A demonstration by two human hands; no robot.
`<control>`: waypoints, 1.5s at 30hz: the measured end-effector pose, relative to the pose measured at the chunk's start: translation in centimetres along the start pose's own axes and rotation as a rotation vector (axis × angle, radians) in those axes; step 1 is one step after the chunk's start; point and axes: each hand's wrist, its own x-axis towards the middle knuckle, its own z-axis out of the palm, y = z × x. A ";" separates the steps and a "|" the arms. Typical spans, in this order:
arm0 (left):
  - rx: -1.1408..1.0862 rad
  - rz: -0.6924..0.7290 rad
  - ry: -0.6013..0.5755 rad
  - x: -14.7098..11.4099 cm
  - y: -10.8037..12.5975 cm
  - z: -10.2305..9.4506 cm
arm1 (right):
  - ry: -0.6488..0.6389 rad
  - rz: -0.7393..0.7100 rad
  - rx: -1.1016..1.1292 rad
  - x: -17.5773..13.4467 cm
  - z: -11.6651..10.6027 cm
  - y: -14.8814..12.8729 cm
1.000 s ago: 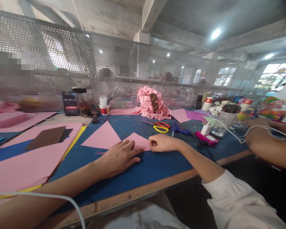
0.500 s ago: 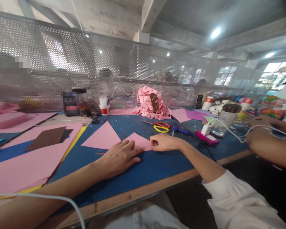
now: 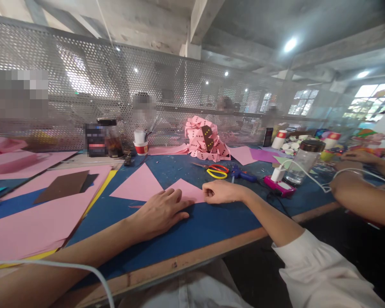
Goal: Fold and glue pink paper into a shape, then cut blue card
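Observation:
My left hand (image 3: 165,208) lies across the lower left of a small pink paper piece (image 3: 188,188), index finger stretched along its near edge and thumb apart on the table. At that paper's right corner, my right hand (image 3: 223,191) is closed, with curled fingers on the corner; the fingertips are partly hidden. A larger pink paper triangle (image 3: 137,183) lies flat just left of the small piece. Below it is a thin pink scrap (image 3: 134,207), close to my left wrist. Scissors (image 3: 217,171) with red and yellow handles lie beyond my right hand.
A blue glue gun (image 3: 242,174), a magenta power strip (image 3: 279,186) and a glass bottle (image 3: 303,164) stand to the right. A folded pink paper model (image 3: 205,139) sits at the back. Large pink sheets (image 3: 41,220) lie left. A co-worker's arm (image 3: 362,192) is at right.
My hands and the paper pieces stay almost exactly in place. The co-worker's hand at the right has shifted slightly.

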 end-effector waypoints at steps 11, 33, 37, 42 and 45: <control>0.005 -0.011 -0.013 0.1 0.1 -0.2 | -0.026 0.017 0.004 -0.2 -0.1 0.4; 0.008 0.011 0.020 0.0 -0.1 0.1 | -0.044 0.038 -0.007 -0.3 -0.4 0.5; 0.001 0.001 0.019 0.0 0.0 0.0 | -0.051 0.036 -0.010 -0.3 -0.5 0.6; -0.006 0.012 0.040 0.0 0.0 -0.1 | -0.053 0.035 -0.016 -0.3 -0.5 0.6; -0.005 0.011 0.039 0.0 0.0 0.0 | -0.051 0.037 -0.023 -0.3 -0.5 0.5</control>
